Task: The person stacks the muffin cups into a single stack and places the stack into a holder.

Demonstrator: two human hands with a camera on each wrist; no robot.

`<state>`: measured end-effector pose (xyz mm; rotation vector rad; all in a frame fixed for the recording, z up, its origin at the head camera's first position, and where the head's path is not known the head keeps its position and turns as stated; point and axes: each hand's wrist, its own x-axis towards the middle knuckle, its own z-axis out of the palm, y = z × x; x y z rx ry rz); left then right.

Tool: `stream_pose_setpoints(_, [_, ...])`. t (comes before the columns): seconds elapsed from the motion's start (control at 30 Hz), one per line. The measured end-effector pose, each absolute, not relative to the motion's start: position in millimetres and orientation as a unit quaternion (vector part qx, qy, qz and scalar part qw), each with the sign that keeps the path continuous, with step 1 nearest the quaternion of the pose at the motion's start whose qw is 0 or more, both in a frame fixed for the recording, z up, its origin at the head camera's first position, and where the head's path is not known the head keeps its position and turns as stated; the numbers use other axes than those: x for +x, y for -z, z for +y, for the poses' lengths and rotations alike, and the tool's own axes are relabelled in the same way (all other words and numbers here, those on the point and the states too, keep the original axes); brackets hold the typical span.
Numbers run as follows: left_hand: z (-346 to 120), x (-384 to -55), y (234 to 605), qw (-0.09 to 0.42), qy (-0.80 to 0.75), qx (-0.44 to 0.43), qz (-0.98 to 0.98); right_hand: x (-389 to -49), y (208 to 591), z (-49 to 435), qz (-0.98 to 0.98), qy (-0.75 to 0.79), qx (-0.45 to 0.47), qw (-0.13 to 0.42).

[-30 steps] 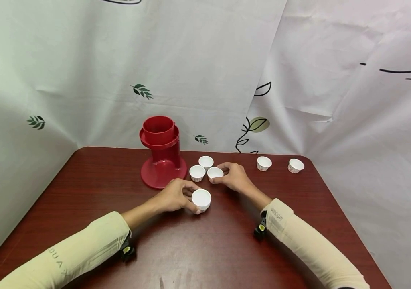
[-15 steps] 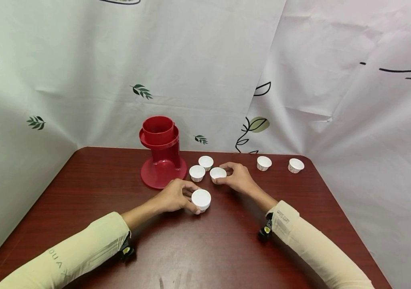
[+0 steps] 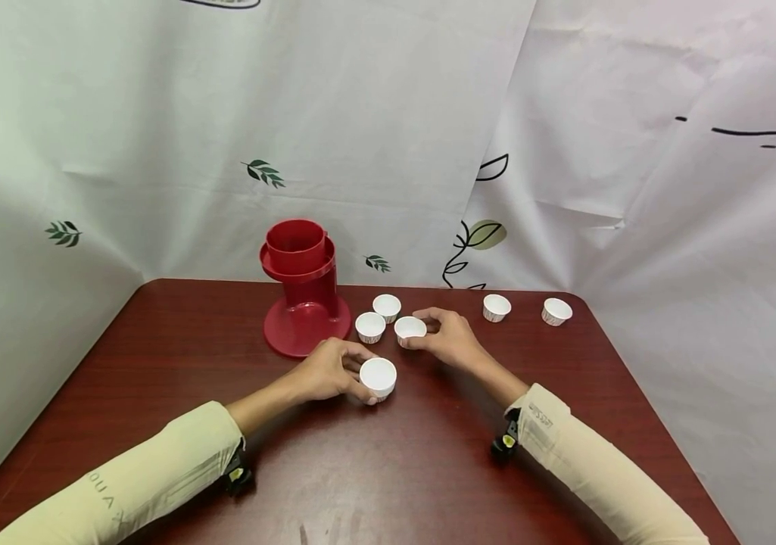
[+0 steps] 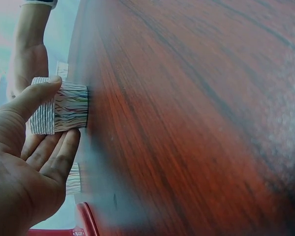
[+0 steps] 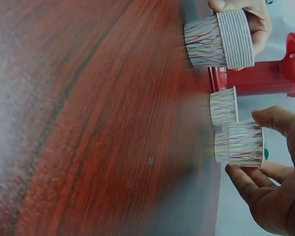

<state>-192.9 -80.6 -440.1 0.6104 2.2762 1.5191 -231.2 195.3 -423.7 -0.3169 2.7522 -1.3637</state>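
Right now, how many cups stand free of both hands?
4: near cup and farther cup beside the red stand, inner cup and corner cup at the back right; more could be nested inside.

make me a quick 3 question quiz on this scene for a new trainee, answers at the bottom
1. Which hand holds the stack of nested cups?
2. True or false: in the head view, the red stand appears to the left of the right hand.
3. How many white cups can you count in the head view that neither hand holds?

Key
1. The left hand.
2. True.
3. Four: two near the red stand and two farther right.
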Motion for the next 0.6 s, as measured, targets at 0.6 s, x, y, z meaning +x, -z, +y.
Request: stream_pose_setpoints(0.6, [-81,-193,440,0.164,-0.53,0.219,0.803,-216,412,195,0.879,0.462,-0.115,0.034])
